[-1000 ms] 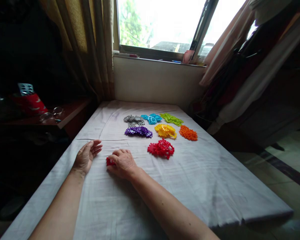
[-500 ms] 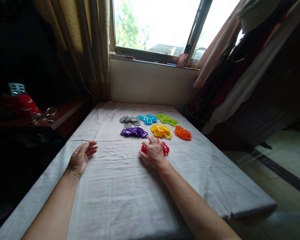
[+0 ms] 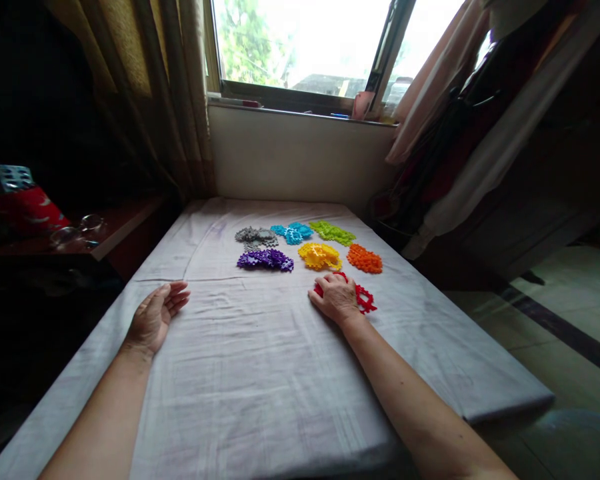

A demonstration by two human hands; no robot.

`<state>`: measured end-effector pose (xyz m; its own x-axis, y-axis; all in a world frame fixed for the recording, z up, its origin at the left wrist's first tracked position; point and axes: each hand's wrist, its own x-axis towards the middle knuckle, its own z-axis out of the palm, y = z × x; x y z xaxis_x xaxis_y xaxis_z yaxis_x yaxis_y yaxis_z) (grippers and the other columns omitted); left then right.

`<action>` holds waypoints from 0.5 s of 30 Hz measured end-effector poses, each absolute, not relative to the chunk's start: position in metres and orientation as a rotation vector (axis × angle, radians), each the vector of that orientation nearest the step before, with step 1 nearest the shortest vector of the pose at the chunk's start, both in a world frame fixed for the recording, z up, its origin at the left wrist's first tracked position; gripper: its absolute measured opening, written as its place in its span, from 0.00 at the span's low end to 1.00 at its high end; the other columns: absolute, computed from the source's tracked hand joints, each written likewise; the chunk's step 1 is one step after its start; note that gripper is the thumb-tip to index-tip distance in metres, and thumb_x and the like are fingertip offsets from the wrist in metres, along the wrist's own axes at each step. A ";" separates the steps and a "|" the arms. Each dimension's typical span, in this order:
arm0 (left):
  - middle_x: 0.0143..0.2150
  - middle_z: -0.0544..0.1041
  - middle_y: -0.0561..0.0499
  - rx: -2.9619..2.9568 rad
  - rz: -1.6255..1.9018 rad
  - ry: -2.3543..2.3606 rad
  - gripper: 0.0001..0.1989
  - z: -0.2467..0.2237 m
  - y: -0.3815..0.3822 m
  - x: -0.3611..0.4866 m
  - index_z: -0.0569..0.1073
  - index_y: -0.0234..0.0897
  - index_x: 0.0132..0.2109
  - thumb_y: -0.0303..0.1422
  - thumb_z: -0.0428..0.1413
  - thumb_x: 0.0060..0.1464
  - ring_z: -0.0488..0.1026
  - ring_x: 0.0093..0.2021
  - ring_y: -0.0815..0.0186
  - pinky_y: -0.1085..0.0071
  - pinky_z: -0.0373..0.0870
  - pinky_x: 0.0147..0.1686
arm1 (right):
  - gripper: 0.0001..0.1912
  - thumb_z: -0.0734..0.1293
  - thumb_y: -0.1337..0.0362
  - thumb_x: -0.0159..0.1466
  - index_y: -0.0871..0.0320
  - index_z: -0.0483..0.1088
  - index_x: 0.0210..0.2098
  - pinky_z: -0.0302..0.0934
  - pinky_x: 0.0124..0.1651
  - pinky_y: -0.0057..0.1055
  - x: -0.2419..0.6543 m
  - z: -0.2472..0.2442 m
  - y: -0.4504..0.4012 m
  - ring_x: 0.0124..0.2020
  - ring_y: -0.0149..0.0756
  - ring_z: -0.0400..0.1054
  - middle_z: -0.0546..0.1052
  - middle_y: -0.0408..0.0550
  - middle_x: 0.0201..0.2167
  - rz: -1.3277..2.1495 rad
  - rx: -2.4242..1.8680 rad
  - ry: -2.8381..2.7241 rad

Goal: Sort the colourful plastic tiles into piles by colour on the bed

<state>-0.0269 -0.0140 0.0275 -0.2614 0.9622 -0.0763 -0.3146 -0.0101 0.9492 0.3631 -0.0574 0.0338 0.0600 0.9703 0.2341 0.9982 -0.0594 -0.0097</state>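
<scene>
My right hand [image 3: 337, 298] lies palm down over a pile of red notched plastic pieces [image 3: 365, 300], fingers curled round its near and left side. Part of the red pile is hidden beneath the palm. Just beyond it sit yellow pieces [image 3: 320, 255], with orange pieces [image 3: 365, 259] to their right. Purple pieces [image 3: 265, 260] lie to the left, and grey pieces [image 3: 255, 237], blue pieces [image 3: 292, 233] and lime green pieces [image 3: 333, 233] form the far row. At the left of the table, my left hand [image 3: 153, 317] rests on its edge, fingers loosely extended, holding nothing.
A pale, wrinkled cloth covers the table [image 3: 240, 387]. On a dark side desk [image 3: 125, 227] at left are a red container [image 3: 27, 210] and eyeglasses [image 3: 77, 230]. A window [image 3: 300, 47] with a pink cup [image 3: 363, 105] on its sill stands beyond; clothes [image 3: 460, 187] hang at right.
My right hand has slid the red pieces to the right, away from the purple ones and below the yellow and orange. My left hand stays in place. The view has shifted slightly.
</scene>
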 end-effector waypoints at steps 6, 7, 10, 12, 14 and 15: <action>0.37 0.82 0.50 0.825 1.520 1.182 0.16 0.026 -0.014 -0.028 0.79 0.39 0.34 0.44 0.65 0.40 0.78 0.38 0.63 0.67 0.76 0.41 | 0.20 0.66 0.51 0.65 0.52 0.76 0.51 0.46 0.62 0.50 0.380 0.031 -0.065 0.58 0.49 0.63 0.74 0.55 0.57 -0.283 -1.994 -1.982; 0.37 0.82 0.50 0.832 1.525 1.185 0.16 0.026 -0.014 -0.028 0.79 0.39 0.34 0.44 0.64 0.40 0.78 0.38 0.62 0.66 0.77 0.41 | 0.19 0.65 0.52 0.65 0.52 0.76 0.51 0.45 0.63 0.50 0.383 0.031 -0.065 0.59 0.49 0.63 0.73 0.55 0.59 -0.294 -1.942 -1.960; 0.38 0.82 0.50 0.847 1.539 1.191 0.15 0.024 -0.014 -0.028 0.78 0.40 0.35 0.44 0.64 0.41 0.78 0.39 0.61 0.63 0.77 0.43 | 0.18 0.61 0.55 0.67 0.53 0.77 0.50 0.48 0.64 0.46 0.402 0.029 -0.062 0.58 0.46 0.64 0.75 0.54 0.56 -0.289 -1.894 -1.771; 0.38 0.82 0.50 0.850 1.545 1.192 0.15 0.023 -0.013 -0.029 0.78 0.39 0.35 0.44 0.63 0.41 0.78 0.39 0.61 0.63 0.77 0.44 | 0.20 0.59 0.56 0.67 0.55 0.77 0.49 0.54 0.62 0.43 0.422 0.025 -0.059 0.57 0.46 0.66 0.77 0.55 0.55 -0.245 -1.933 -1.581; 0.38 0.82 0.50 0.860 1.549 1.198 0.15 0.022 -0.013 -0.030 0.78 0.40 0.35 0.44 0.63 0.42 0.78 0.39 0.61 0.62 0.77 0.44 | 0.22 0.57 0.56 0.67 0.57 0.77 0.49 0.58 0.60 0.41 0.443 0.018 -0.055 0.55 0.45 0.68 0.77 0.56 0.53 -0.175 -1.995 -1.389; 0.39 0.82 0.49 0.870 1.550 1.202 0.15 0.022 -0.012 -0.031 0.78 0.40 0.35 0.44 0.63 0.42 0.78 0.40 0.60 0.61 0.77 0.44 | 0.23 0.56 0.56 0.67 0.58 0.77 0.50 0.59 0.59 0.40 0.453 0.014 -0.054 0.54 0.46 0.69 0.78 0.56 0.52 -0.137 -2.026 -1.303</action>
